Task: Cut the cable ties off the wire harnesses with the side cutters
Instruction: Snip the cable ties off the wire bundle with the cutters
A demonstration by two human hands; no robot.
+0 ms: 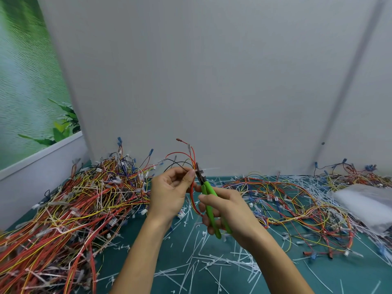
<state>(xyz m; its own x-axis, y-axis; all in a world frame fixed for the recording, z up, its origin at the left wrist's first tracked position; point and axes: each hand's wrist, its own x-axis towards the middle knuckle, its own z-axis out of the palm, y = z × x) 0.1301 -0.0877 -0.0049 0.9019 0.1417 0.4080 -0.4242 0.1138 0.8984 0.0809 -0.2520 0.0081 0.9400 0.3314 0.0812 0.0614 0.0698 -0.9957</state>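
A wire harness (193, 163) is held above the green mat (331, 270), pinched between the thumb and curled fingers of the left hand (169, 192). The side cutters (206, 194) are gripped in the right hand (231, 209), with the fingers wrapped round the green handles. The cutter head is set against the harness beside a projecting white cable tie (211, 169); blade closure cannot be determined. Harness piles are heaped left (74, 209) and right (297, 204). Cut ties (212, 262) are scattered near.

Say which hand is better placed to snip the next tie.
Right, I'd judge. The right hand grips the cutters, whose nose sits at the tie on the held harness. The left hand pinches that harness just beside the nose, so it is busy steadying and holds no tool.
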